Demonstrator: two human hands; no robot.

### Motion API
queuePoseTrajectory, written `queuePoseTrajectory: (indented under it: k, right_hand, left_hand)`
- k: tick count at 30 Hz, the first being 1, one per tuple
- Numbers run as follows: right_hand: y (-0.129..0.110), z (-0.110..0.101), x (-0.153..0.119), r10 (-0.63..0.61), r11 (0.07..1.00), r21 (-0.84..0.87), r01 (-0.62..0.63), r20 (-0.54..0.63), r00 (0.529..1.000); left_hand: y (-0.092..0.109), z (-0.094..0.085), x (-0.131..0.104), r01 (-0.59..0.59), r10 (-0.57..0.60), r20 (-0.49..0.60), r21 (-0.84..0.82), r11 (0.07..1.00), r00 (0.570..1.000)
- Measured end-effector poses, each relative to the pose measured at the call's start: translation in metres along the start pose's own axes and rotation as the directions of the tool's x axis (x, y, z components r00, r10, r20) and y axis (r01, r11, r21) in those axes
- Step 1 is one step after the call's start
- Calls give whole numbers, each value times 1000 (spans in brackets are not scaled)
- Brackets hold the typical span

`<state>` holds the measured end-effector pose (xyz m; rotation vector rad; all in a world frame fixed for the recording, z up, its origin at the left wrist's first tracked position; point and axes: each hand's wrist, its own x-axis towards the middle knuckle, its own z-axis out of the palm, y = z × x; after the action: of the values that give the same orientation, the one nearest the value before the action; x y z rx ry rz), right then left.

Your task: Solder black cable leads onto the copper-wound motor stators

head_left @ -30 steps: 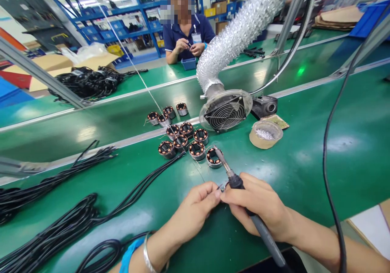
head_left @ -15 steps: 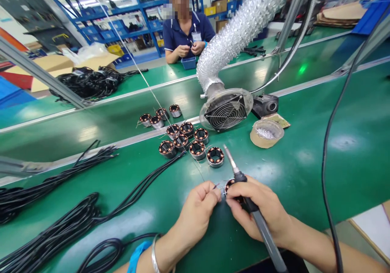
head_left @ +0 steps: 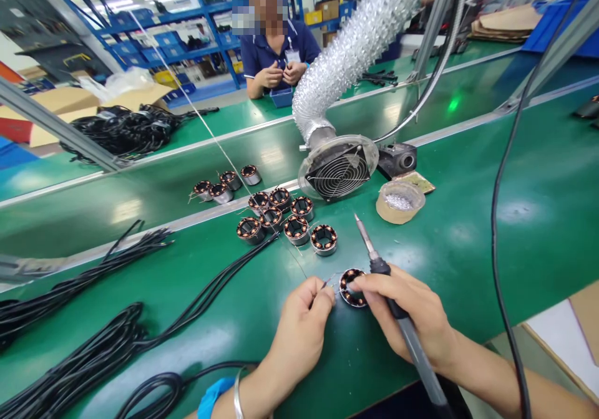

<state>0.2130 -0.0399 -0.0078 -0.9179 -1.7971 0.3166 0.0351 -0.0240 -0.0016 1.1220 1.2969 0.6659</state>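
Note:
My left hand [head_left: 306, 319] is closed in a pinch on thin wire [head_left: 298, 262], which rises from the fingers toward the upper left. A short dark lead with a bare end shows at its fingertips. My right hand [head_left: 412, 310] wraps around a soldering iron [head_left: 400, 310], its metal tip pointing up and away from me. Thumb and fingertips of that same hand touch a small copper-wound motor stator [head_left: 350, 280] lying on the green bench. Fine wire ends stick out of this stator's left side, close to my left fingertips.
Several more stators [head_left: 324, 238] stand just beyond my hands. Black cables [head_left: 93, 350] lie in bundles at left. Behind are a fume extractor [head_left: 337, 168], a tub of bright shavings [head_left: 400, 202] and a soldering iron stand [head_left: 397, 159]. A co-worker [head_left: 281, 51] sits across the bench.
My right hand has drawn slightly right and back, so more of the stator shows and the iron's tip sits farther right. My left hand keeps its pinch. The whole view has shifted a little.

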Motion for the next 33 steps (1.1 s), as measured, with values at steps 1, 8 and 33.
queuePoseTrajectory:
  k: [1, 8, 33]
  right_hand:
    - [-1, -5, -1, 20, 1000, 19, -20, 8, 1000]
    - [-16, -36, 3, 163, 976, 133, -170, 63, 985]
    - [-27, -26, 4, 12, 999, 46, -14, 57, 998]
  left_hand:
    - [0, 1, 0, -2, 2, 0, -3, 1000, 1000]
    - [-4, 1, 0, 16, -15, 14, -47, 999, 1000]
    - [-4, 5, -4, -102, 102, -8, 15, 995, 995]
